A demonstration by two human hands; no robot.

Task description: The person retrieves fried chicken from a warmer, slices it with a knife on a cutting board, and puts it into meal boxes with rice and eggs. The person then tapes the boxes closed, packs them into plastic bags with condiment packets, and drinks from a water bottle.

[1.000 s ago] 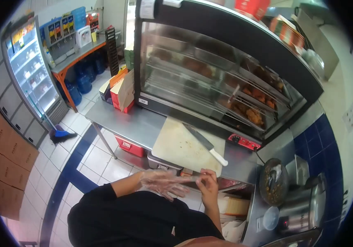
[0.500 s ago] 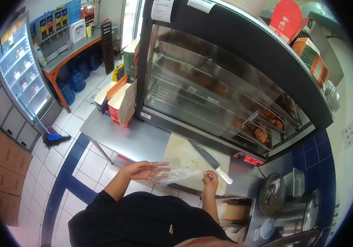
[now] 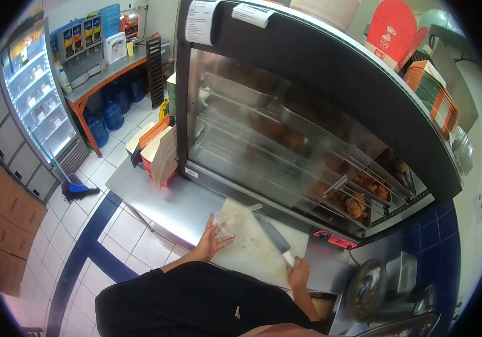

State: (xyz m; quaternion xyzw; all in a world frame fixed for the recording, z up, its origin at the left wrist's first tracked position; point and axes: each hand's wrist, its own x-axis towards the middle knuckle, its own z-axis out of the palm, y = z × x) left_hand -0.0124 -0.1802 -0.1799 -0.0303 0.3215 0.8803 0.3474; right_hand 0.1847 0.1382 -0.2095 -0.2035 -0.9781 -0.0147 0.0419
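Observation:
My left hand [image 3: 213, 242] is above the left edge of the white cutting board [image 3: 258, 262], its fingers spread. Thin clear plastic [image 3: 231, 220], like a disposable glove or bag, hangs at its fingertips and stretches over the board. Whether the fingers are inside it, I cannot tell. A large kitchen knife [image 3: 274, 235] lies across the board, its broad blade pointing away from me toward the warmer. My right hand [image 3: 299, 273] is closed around the end of its white handle. Small brown crumbs dot the board.
A glass-fronted food warmer [image 3: 286, 140] with fried pieces on trays stands behind the board. Open cardboard boxes [image 3: 159, 154] sit at the left end of the steel counter [image 3: 182, 210]. To the right are a round pan [image 3: 366, 289] and a metal container [image 3: 403, 272].
My right hand has let go of the clear plastic and moved down right onto the knife handle. My left hand is raised more upright, the plastic beyond its fingers. The view has shifted slightly.

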